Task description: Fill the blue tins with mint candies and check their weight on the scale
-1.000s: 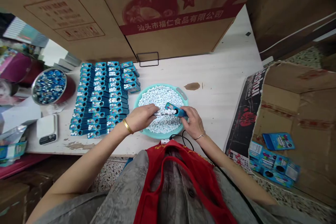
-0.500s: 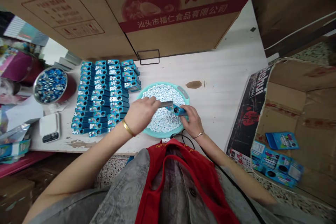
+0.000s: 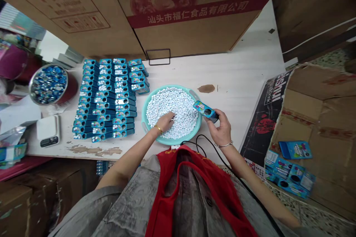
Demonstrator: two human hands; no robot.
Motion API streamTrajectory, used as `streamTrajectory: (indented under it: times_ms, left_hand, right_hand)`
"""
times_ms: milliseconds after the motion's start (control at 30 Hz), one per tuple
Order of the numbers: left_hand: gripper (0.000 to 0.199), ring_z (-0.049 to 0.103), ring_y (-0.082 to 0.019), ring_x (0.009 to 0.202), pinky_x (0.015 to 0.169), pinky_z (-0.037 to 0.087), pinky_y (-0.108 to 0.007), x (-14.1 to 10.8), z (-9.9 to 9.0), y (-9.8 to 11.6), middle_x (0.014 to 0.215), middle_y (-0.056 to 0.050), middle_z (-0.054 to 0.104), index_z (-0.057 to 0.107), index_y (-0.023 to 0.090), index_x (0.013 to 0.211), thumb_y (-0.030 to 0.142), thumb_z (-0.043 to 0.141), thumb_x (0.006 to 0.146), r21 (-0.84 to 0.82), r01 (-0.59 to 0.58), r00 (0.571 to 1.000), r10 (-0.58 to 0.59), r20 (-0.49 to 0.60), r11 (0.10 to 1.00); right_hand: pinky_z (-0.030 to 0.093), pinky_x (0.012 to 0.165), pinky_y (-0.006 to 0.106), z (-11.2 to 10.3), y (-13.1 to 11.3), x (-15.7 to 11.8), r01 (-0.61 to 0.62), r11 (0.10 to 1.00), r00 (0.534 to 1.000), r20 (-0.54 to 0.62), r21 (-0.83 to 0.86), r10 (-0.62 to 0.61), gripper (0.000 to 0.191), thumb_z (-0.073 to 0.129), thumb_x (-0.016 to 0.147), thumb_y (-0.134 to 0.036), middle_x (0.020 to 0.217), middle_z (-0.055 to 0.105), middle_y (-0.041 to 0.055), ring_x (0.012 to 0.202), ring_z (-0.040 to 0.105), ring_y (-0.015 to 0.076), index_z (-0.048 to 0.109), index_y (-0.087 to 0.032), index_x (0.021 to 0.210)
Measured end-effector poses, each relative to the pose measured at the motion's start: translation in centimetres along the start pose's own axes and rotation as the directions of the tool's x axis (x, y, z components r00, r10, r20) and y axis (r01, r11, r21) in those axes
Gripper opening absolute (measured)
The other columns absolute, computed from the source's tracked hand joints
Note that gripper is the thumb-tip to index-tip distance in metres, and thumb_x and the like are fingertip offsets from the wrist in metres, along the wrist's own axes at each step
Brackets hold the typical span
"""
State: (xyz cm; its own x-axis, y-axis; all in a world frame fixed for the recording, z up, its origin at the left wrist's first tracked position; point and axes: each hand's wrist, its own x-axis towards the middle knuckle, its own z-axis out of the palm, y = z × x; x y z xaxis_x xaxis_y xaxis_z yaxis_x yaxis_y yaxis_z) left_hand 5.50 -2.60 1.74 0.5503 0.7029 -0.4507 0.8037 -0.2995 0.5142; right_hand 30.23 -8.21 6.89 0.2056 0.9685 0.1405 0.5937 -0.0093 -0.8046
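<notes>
A turquoise basin [image 3: 144, 113] full of small white candy pieces [image 3: 178, 100] stands in front of me. My left hand [image 3: 166, 121] is down at the candies, fingers closed around the small metal scoop [image 3: 173, 117]; only a dark bit of it shows at the fingertips, the rest is hidden. Over the basin's right rim, my right hand [image 3: 221, 129] grips a small blue candy box [image 3: 206, 110] by its near end, a dark round spot on its upward side. Left of the basin, similar blue boxes [image 3: 124, 114] stand in rows, white pieces showing on many.
A metal bowl [image 3: 50, 84] of shiny blue pieces and a white scale [image 3: 48, 130] sit at the left. Large cartons [image 3: 183, 40] line the back. An open carton [image 3: 299, 113] at the right holds more blue boxes [image 3: 295, 149]. A black cable [image 3: 204, 137] runs near my right wrist.
My left hand has moved from the box's opening down to the candies. My right hand has shifted right, away from the basin's middle, still holding the box. The view has shifted slightly.
</notes>
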Motion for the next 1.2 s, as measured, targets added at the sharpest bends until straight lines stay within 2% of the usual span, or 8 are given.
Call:
streamTrajectory:
  times_ms: [133,300,500,633,867,1033,1133,1200]
  left_hand:
    - [0.025,0.057,-0.017,0.091,0.084,0.046,-0.03,-2.2,-2.5,-0.3,0.105,-0.008,0.058,0.048,0.016,0.114,0.022,0.046,0.089,-0.081,-0.068,0.997,0.066,-0.031,0.994]
    - [0.024,0.055,-0.017,0.091,0.083,0.045,-0.03,-5.0,-8.4,1.3,0.104,-0.009,0.058,0.049,0.016,0.111,0.028,0.047,0.091,-0.088,-0.194,0.978,0.185,-0.099,0.977]
    - [0.018,0.056,-0.018,0.091,0.078,0.046,-0.029,-6.0,-14.5,5.9,0.102,-0.008,0.058,0.053,0.016,0.106,0.022,0.045,0.091,0.176,-0.247,0.968,0.249,0.006,0.953]
    - [0.02,0.059,-0.021,0.089,0.069,0.046,-0.03,-5.7,-16.3,9.5,0.102,-0.01,0.059,0.054,0.013,0.108,0.015,0.045,0.09,0.45,-0.182,0.981,0.132,0.14,0.874]
    - [0.022,0.06,-0.022,0.084,0.066,0.047,-0.031,-6.4,-17.6,14.4,0.093,-0.011,0.061,0.06,0.012,0.095,0.011,0.038,0.092,0.617,-0.171,0.984,0.103,0.144,0.768]
    - [0.022,0.058,-0.021,0.088,0.071,0.047,-0.031,-6.1,-16.1,8.0,0.098,-0.01,0.059,0.056,0.015,0.105,0.011,0.04,0.091,0.578,-0.017,0.997,0.059,-0.055,0.816]
    - [0.025,0.057,-0.025,0.096,0.076,0.047,-0.035,-4.8,-12.6,1.7,0.106,-0.014,0.057,0.055,0.012,0.108,0.009,0.037,0.09,0.459,0.173,0.984,-0.173,-0.042,0.871]
    - [0.024,0.057,-0.026,0.099,0.078,0.048,-0.036,-3.5,-9.6,-1.1,0.105,-0.015,0.057,0.056,0.011,0.104,0.007,0.037,0.089,0.415,0.181,0.98,-0.198,-0.002,0.892]
  right_hand:
    - [0.051,0.08,0.039,-0.2,0.1,-0.1,-0.004,1.0,1.0,0.01,-0.013,0.004,0.032,0.058,0.081,-0.025,0.099,0.062,0.0075,0.088,0.059,0.0227,0.054,-0.021,0.112]
    - [0.049,0.088,0.045,0.1,0.0,-0.2,0.072,0.996,0.995,0.073,-0.045,-0.069,0.032,0.055,0.082,-0.022,0.107,0.062,0.0104,0.099,0.058,0.0264,0.054,-0.022,0.115]
    - [0.049,0.092,0.047,1.8,-1.2,-0.5,0.189,0.982,0.973,0.139,-0.002,-0.187,0.036,0.051,0.084,-0.018,0.111,0.061,0.0103,0.105,0.056,0.0271,0.053,-0.023,0.119]
    - [0.048,0.094,0.047,2.9,-1.8,-0.7,0.214,0.976,0.965,0.148,0.036,-0.217,0.037,0.05,0.084,-0.015,0.114,0.06,0.011,0.108,0.055,0.0272,0.052,-0.023,0.12]
    - [0.048,0.095,0.048,3.7,-1.7,-0.9,0.213,0.975,0.966,0.136,0.067,-0.221,0.037,0.051,0.084,-0.016,0.115,0.061,0.0108,0.109,0.055,0.0266,0.051,-0.023,0.121]
    - [0.049,0.093,0.048,3.2,-1.1,-0.9,0.184,0.98,0.975,0.112,0.074,-0.192,0.038,0.05,0.083,-0.015,0.114,0.06,0.0112,0.108,0.056,0.0272,0.052,-0.023,0.12]
    - [0.049,0.091,0.047,2.4,-0.6,-0.7,0.146,0.987,0.985,0.086,0.069,-0.151,0.037,0.052,0.082,-0.017,0.112,0.06,0.0114,0.106,0.057,0.0271,0.052,-0.022,0.119]
    - [0.049,0.09,0.047,1.8,-0.3,-0.5,0.112,0.992,0.99,0.073,0.061,-0.117,0.036,0.053,0.082,-0.019,0.111,0.061,0.0111,0.104,0.057,0.0267,0.053,-0.022,0.119]
